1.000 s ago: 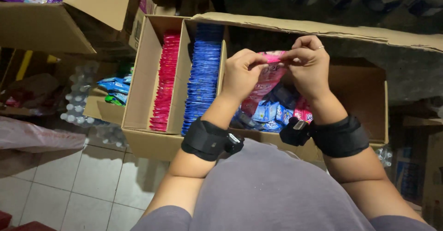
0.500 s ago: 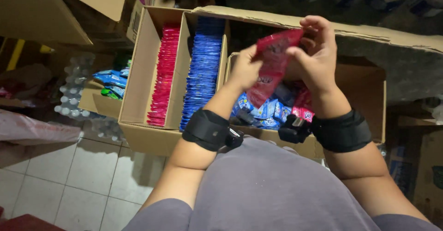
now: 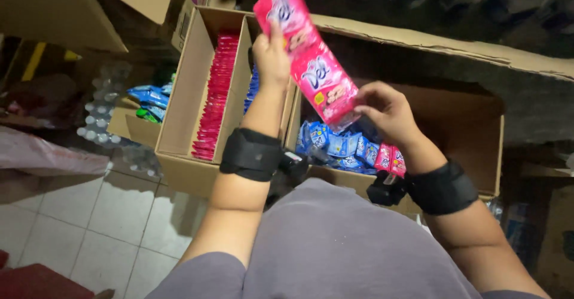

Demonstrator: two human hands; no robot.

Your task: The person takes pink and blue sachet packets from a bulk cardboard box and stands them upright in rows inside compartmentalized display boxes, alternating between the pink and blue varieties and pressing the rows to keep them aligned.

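L hand (image 3: 272,54) raised high w/ pinch grip; R hand (image 3: 385,111) lower, fingers curled closed. Black bands on both wrists.

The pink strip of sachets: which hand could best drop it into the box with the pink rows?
Probably the left hand: it grips the pink plastic sachet strip near the top, beside the cardboard box of pink rows. The right hand only pinches the bottom.

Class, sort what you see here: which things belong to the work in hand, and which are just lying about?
In hand:
left hand
right hand
pink sachet strip, held by both
open box of blue and pink sachets

Lying about:
box of red sachets
plastic bottles
tiled floor
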